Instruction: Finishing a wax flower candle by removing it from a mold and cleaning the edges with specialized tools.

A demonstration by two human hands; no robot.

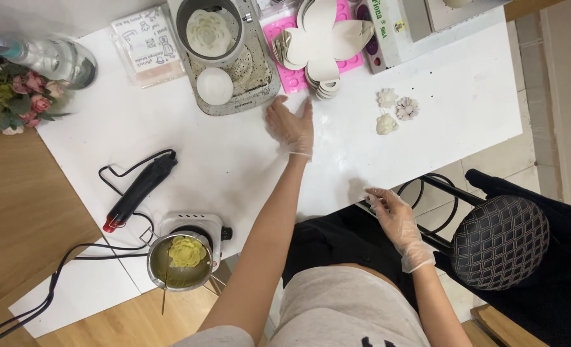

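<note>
From the head camera we see our left hand (292, 126), in a thin clear glove, stretched far forward across the white table (234, 160), palm down and fingers spread flat, holding nothing. Its fingertips lie just below the grey electric melting pot (231, 58) and just beside the stack of petal-shaped white moulds (324, 38), which rests on a pink silicone mould tray (292, 77). The forearm runs long and straight back toward us.

Our right hand (391, 215), also gloved, rests near the table's near edge with fingers loosely curled and open, gripping nothing.

Inside the melting pot sits a white flower-shaped wax piece (207, 32), with a round white disc (214, 85) on the pot's base just below it. To the right of the left hand, well apart, lie three small flower-shaped pieces (393, 110).

Nearer to us on the left, a black-and-red heat gun (139, 191) lies on the table with its cord looping. Beside it a small metal pot (177, 260) with a yellow-green flower shape inside stands on a white hotplate (192, 226). A bouquet of pink flowers (16, 96) and a glass bottle (51, 58) sit at the far left. A black quilted stool (499, 241) stands to our right.
</note>
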